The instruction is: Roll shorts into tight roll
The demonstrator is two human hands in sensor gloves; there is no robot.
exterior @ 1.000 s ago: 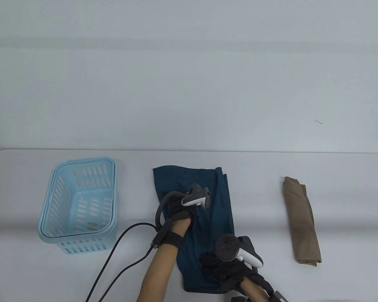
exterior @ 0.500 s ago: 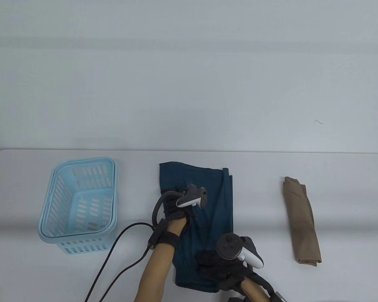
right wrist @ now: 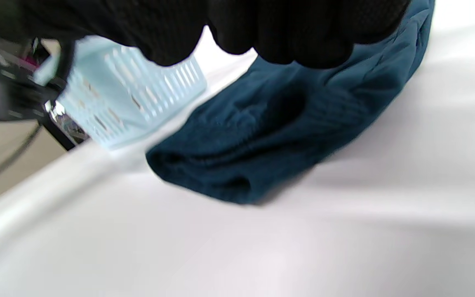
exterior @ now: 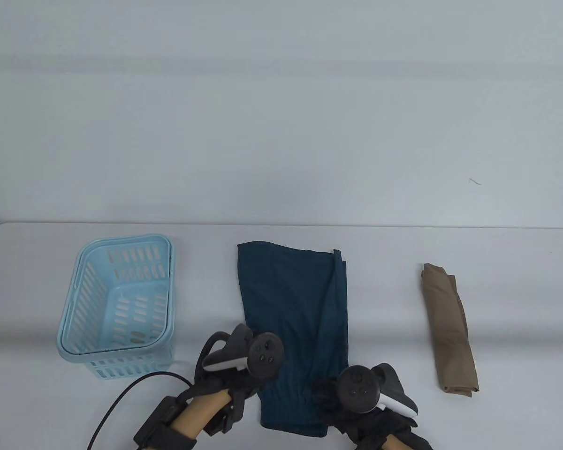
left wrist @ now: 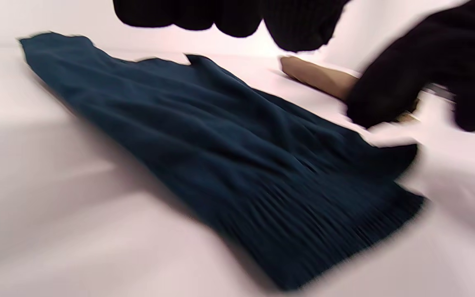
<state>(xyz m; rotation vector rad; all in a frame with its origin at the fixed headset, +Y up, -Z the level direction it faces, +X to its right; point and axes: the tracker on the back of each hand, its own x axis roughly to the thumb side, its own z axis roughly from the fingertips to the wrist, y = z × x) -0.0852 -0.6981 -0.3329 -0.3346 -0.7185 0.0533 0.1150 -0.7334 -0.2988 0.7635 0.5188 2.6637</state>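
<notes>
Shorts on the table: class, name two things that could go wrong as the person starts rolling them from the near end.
The dark blue shorts carry a long fold ridge along their right side, so the roll may come out lopsided or loose. The left hand sits at the near left corner and the right hand at the near right; if they roll unevenly, the roll could skew.

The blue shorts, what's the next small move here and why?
Probably turn the near hem up into a first tight fold. The blue shorts lie flat and unrolled, with the left hand and right hand both at that near end.
</notes>
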